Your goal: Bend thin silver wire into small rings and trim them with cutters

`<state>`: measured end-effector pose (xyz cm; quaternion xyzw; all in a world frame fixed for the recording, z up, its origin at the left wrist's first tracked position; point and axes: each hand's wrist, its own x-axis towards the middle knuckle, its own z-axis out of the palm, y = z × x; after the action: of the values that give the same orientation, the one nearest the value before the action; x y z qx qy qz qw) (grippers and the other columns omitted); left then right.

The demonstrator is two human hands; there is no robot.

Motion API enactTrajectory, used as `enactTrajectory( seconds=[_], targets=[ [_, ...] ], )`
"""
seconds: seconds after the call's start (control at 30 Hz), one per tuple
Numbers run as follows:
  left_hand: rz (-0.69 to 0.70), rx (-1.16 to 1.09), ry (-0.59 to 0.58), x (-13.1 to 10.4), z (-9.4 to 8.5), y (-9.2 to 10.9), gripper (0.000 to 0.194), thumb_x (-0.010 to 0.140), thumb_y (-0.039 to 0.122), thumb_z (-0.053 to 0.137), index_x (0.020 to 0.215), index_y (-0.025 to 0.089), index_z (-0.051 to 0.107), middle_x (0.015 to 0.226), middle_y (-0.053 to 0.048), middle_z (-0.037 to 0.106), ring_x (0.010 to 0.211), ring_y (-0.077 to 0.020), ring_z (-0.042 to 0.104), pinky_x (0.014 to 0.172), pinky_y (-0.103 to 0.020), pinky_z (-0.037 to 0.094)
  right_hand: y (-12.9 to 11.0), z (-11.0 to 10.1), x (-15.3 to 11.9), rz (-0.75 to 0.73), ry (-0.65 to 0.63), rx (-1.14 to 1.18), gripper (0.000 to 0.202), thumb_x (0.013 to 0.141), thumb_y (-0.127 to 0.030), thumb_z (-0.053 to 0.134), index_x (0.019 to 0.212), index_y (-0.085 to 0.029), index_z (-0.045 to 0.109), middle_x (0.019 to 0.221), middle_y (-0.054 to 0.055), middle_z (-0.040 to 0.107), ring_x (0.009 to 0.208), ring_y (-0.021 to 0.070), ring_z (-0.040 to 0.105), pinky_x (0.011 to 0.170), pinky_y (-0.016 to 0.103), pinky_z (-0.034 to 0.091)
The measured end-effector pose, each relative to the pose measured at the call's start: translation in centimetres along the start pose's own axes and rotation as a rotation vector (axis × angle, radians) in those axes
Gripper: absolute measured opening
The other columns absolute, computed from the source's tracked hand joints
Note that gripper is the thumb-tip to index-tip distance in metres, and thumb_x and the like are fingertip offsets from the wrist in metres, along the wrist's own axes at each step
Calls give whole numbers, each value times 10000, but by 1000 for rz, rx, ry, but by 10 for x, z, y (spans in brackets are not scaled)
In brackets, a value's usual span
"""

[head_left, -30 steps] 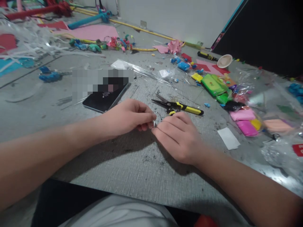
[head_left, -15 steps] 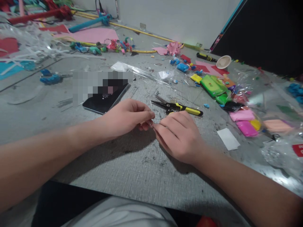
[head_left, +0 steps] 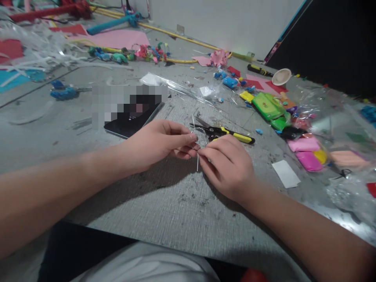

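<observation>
1. Wire (head_left: 197, 163) sits between my two hands, above the grey table (head_left: 164, 207), and its middle is mostly hidden by my fingertips — I can't make out how it bends or crosses in there.
2. My right thumb is largely out of sight behind the knuckles of my right hand (head_left: 227, 164), so I see only part of that grip. My forearms run out of view at both sides.
3. One handle of the pliers (head_left: 241, 137) disappears behind my right hand; the other, yellow and black, lies in plain sight just beyond my knuckles.
4. Blurred blocks cover the upper part of the phone (head_left: 129, 128), leaving its dark lower end beside my left hand (head_left: 166, 143). A red thing (head_left: 254, 275) is cut off at the bottom edge, and I can't tell what it is.
5. As for its look, the wire is thin and silvery: one straight end pokes up above my left fingertips, another points down below the pinch. A faint curve arcs out towards the pliers — too fine to say whether it belongs to the same piece.
6. My left thumb and fingers are drawn close together on the wire, and my right fingertips are pinched narrow on it too, nearly meeting the left ones.
</observation>
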<state>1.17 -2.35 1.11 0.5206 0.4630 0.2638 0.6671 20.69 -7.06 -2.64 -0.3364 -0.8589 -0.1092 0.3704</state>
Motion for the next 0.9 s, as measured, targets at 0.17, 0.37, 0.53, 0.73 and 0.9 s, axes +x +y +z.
enactTrajectory(
  seconds=[0.17, 0.37, 0.53, 0.73, 0.9],
  targets=[
    [-1, -7, -18, 2, -3, -2, 117, 879, 209, 697, 783, 158, 743, 755, -41, 760, 684, -110, 703, 707, -213, 572, 3, 1, -2, 21, -26, 26, 68, 968, -154, 591, 940, -183, 646, 870, 91, 694, 794, 218, 560, 718, 386, 454],
    [34, -3, -72, 1, -7, 0, 91, 850, 187, 701, 792, 160, 765, 785, -43, 770, 719, -119, 708, 707, -216, 564, 5, 1, -2, 50, -47, 35, 115, 987, -173, 566, 913, -186, 653, 849, 82, 670, 779, 207, 538, 713, 372, 440],
    [83, 76, -119, 2, -9, 0, 133, 860, 242, 705, 779, 159, 770, 762, -40, 750, 687, -106, 664, 698, -211, 546, 8, 1, -3, 24, -76, 43, 164, 973, -122, 531, 878, -199, 640, 848, 66, 656, 785, 200, 531, 710, 362, 435],
    [96, 99, -31, 2, -12, 0, 147, 846, 266, 718, 743, 172, 764, 712, -26, 711, 658, -107, 642, 675, -213, 531, 7, 5, -3, 149, 72, 193, 78, 918, -124, 637, 921, -191, 598, 867, 56, 663, 822, 191, 588, 755, 361, 498],
    [75, -82, -14, 3, -9, -5, 83, 799, 227, 740, 802, 164, 794, 819, -52, 759, 782, -153, 719, 794, -262, 577, 5, 12, -3, 726, 33, 730, 83, 903, -258, 662, 908, -196, 606, 786, 2, 643, 646, 129, 599, 583, 277, 501]
  ],
)
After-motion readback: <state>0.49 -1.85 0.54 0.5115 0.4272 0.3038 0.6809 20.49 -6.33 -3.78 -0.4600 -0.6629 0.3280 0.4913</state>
